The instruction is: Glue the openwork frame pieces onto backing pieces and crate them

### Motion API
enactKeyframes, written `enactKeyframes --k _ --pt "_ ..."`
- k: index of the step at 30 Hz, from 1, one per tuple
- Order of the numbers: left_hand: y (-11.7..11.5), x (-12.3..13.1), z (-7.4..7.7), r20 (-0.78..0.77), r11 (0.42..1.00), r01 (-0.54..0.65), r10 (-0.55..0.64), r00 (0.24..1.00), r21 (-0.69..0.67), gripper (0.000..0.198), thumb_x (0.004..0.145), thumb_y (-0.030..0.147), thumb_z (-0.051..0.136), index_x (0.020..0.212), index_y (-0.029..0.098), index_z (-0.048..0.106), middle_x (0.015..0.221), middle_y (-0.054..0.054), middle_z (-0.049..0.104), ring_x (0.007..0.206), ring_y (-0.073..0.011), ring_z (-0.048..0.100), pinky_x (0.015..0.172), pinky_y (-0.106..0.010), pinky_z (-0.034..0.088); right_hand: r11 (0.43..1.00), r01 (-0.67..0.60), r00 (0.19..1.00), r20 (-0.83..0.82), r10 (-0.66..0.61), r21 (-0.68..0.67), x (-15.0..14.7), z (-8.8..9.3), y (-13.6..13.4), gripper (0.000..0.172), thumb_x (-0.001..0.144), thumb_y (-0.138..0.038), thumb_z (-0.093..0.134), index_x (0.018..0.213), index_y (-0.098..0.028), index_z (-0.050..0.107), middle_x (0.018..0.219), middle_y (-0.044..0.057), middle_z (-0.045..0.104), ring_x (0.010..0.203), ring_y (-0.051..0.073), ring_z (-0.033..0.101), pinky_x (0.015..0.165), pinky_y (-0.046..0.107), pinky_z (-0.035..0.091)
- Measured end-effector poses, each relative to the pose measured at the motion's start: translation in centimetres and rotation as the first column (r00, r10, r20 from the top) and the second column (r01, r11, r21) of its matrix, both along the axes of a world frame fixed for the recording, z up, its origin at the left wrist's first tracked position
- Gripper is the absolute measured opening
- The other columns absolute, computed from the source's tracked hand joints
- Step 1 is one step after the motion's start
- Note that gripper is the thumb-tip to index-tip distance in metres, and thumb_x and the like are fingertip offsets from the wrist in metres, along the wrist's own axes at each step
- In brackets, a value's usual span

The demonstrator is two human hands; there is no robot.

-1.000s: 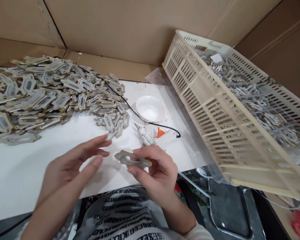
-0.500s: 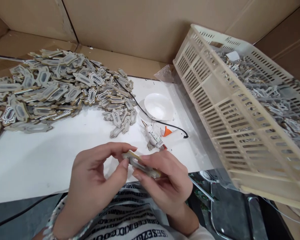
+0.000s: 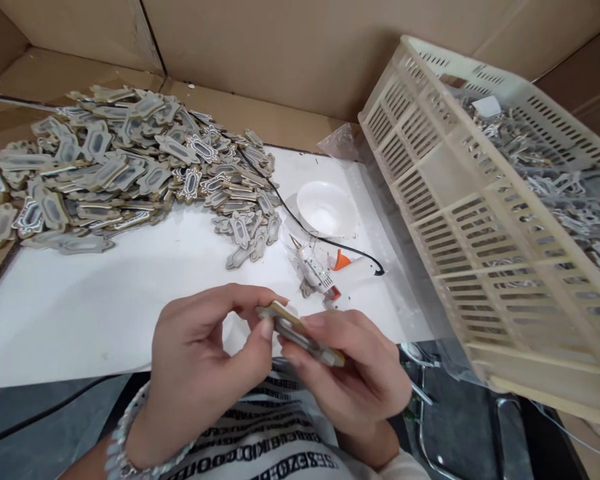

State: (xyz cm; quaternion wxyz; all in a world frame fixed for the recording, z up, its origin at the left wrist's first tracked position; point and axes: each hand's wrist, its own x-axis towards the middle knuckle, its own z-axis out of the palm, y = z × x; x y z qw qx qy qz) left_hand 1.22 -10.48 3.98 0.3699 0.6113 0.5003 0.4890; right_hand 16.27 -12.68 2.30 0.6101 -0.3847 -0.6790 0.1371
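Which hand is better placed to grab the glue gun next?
Right, probably. The right hand lies just below the glue gun; the left hand sits farther off. Both pinch the flat piece.

Position: on your head, above the table (image 3: 105, 313).
Facing: forward and down, toward the cardboard (image 3: 280, 53).
Nearness: close over your left hand (image 3: 200, 360) and right hand (image 3: 355, 373); crate (image 3: 460, 220) at right.

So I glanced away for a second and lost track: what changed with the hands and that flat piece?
The left hand, open and apart a second ago, moved right and pinched one end of the flat piece; the right hand holds it as before, so both now hold it, turned more edge-on. The glue gun, white bowl, pile of pieces and slatted basket stayed put.
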Motion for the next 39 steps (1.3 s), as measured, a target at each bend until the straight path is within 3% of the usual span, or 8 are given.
enactKeyframes --k 8,20,26,33,39 --pt "-0.1 0.28 -0.15 -0.017 1.0 0.018 -0.017 1.0 0.002 0.016 0.076 0.016 0.065 0.082 0.026 0.075 0.062 0.009 0.072 0.051 -0.007 0.063 0.052 -0.014 0.052 1.0 0.011 0.999 -0.044 -0.011 -0.02 -0.16 -0.07 -0.1 0.01 0.096 -0.017 0.069 0.105 -0.015 0.069 0.079 0.003 0.078 0.061 0.01 0.072 0.057 0.016 0.061" --pt "-0.45 0.23 -0.13 -0.022 1.0 -0.022 0.022 1.0 -0.015 0.011 0.076 0.02 0.069 0.083 0.025 0.076 0.064 0.005 0.074 0.05 -0.0109 0.063 0.047 -0.019 0.051 0.997 -0.004 0.996 -0.093 -0.003 -0.073 -0.19 -0.51 -0.49 0.027 0.095 -0.018 0.069 0.121 -0.022 0.07 0.078 0.002 0.078 0.059 0.014 0.071 0.05 0.023 0.061" --pt "-0.38 0.55 -0.08 -0.014 1.0 -0.017 0.017 1.0 0.017 0.013 0.078 0.017 0.068 0.084 0.026 0.075 0.064 0.008 0.073 0.053 -0.0078 0.064 0.055 -0.016 0.053 0.998 0.002 0.994 -0.109 -0.01 -0.07 -0.22 -0.67 -0.53 0.025 0.095 -0.018 0.069 0.12 -0.02 0.07 0.081 0.003 0.079 0.061 0.014 0.072 0.052 0.023 0.062" --pt "-0.34 0.63 -0.42 -0.011 0.999 -0.011 0.012 1.0 0.038 0.007 0.078 0.021 0.072 0.081 0.026 0.075 0.064 0.007 0.073 0.051 -0.0089 0.063 0.052 -0.018 0.054 0.998 0.034 0.995 -0.096 -0.04 -0.058 -0.19 -0.75 -0.63 0.02 0.096 -0.021 0.07 0.116 -0.02 0.07 0.08 0.003 0.079 0.057 0.012 0.07 0.049 0.022 0.06" --pt "-0.5 0.15 -0.65 0.036 0.998 0.034 -0.036 0.999 0.052 0.028 0.08 0.022 0.077 0.105 0.033 0.078 0.081 0.003 0.079 0.067 -0.0146 0.07 0.07 -0.027 0.062 0.996 0.03 0.995 -0.092 -0.038 -0.085 -0.14 -0.81 -0.63 0.023 0.096 -0.023 0.069 0.119 -0.022 0.069 0.079 0.002 0.078 0.055 0.013 0.067 0.048 0.024 0.058"
